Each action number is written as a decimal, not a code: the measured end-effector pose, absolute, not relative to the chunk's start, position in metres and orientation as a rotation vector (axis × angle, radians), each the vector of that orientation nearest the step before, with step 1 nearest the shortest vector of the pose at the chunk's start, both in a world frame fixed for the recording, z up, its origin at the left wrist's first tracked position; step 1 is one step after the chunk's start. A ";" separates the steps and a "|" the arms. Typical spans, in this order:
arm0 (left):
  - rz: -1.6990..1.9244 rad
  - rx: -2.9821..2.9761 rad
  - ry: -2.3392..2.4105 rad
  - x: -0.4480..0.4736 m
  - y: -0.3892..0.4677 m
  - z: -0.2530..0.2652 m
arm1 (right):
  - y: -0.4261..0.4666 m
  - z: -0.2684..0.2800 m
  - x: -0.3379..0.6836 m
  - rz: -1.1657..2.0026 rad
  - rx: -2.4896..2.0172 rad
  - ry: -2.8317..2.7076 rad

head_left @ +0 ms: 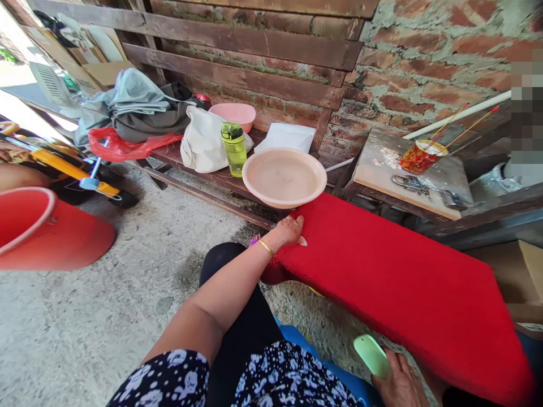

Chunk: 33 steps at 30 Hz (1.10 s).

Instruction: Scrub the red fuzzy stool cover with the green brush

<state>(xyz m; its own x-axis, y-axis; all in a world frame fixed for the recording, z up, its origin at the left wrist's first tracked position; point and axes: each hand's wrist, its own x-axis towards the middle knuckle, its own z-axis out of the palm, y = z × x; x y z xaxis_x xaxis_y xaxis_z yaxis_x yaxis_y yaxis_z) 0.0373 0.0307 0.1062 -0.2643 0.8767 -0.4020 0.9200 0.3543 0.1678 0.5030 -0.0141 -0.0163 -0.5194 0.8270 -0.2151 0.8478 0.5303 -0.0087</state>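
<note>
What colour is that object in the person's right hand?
The object is pale green, seen best in the head view.

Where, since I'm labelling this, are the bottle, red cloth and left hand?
Bottle (pixel 236 155): head view, its green body.
Red cloth (pixel 394 271): head view, middle of its top.
Left hand (pixel 289 229): head view, back of hand.

The left hand (pixel 290 229) is resting at the end of the red bench (pixel 399 271), just in front of a basin (pixel 284 176), while the right hand (pixel 401 377) is gripping a green tool (pixel 371 355). A bottle (pixel 235 151) is standing beside the basin, and a cup (pixel 419 157) is holding sticks (pixel 475 129) near the wall (pixel 419 73).
</note>
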 end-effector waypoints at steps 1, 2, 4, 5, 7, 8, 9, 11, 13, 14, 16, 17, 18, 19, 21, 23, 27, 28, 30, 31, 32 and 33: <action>-0.141 1.575 2.199 0.037 0.030 0.105 | -0.014 -0.016 0.502 -0.189 1.412 2.568; -0.145 1.578 2.205 0.037 0.030 0.105 | -0.014 -0.016 0.502 -0.216 1.416 2.551; -0.147 1.578 2.221 0.038 0.029 0.104 | -0.013 -0.016 0.501 -0.284 1.440 2.515; -0.144 1.577 2.228 0.038 0.029 0.104 | -0.012 -0.016 0.500 -0.317 1.451 2.500; -0.145 1.573 2.236 0.039 0.028 0.104 | -0.011 -0.017 0.500 -0.363 1.465 2.487; -0.146 1.572 2.236 0.040 0.027 0.105 | -0.010 -0.017 0.500 -0.376 1.467 2.490; -0.147 1.571 2.235 0.040 0.027 0.106 | -0.010 -0.017 0.500 -0.383 1.464 2.499; -0.145 1.557 2.232 0.041 0.026 0.108 | -0.010 -0.016 0.500 -0.389 1.449 2.514; -0.137 1.539 2.223 0.041 0.026 0.110 | -0.010 -0.015 0.499 -0.385 1.431 2.518; -0.133 1.531 2.219 0.041 0.025 0.111 | -0.010 -0.014 0.499 -0.379 1.426 2.519; -0.127 1.522 2.219 0.041 0.025 0.112 | -0.010 -0.014 0.498 -0.368 1.427 2.516; -0.125 1.519 2.221 0.042 0.024 0.112 | -0.009 -0.014 0.498 -0.372 1.430 2.515; -0.122 1.515 2.225 0.042 0.024 0.112 | -0.009 -0.014 0.499 -0.381 1.435 2.511; -0.118 1.510 2.228 0.042 0.024 0.112 | -0.008 -0.015 0.499 -0.392 1.440 2.507; -0.108 1.501 2.231 0.042 0.023 0.112 | -0.008 -0.017 0.500 -0.413 1.436 2.510; -0.103 1.500 2.229 0.041 0.023 0.112 | -0.007 -0.020 0.502 -0.420 1.424 2.518; -0.117 1.509 2.227 0.040 0.022 0.112 | -0.007 -0.022 0.502 -0.441 1.444 2.506; -0.119 1.513 2.229 0.041 0.022 0.112 | -0.007 -0.022 0.502 -0.447 1.453 2.504; -0.117 1.519 2.236 0.041 0.023 0.111 | -0.008 -0.021 0.501 -0.451 1.460 2.508; -0.114 1.519 2.239 0.041 0.023 0.110 | -0.008 -0.020 0.500 -0.450 1.460 2.517; -0.111 1.517 2.243 0.042 0.023 0.110 | -0.009 -0.020 0.500 -0.451 1.458 2.533; -0.107 1.516 2.246 0.042 0.023 0.109 | -0.009 -0.020 0.500 -0.453 1.458 2.549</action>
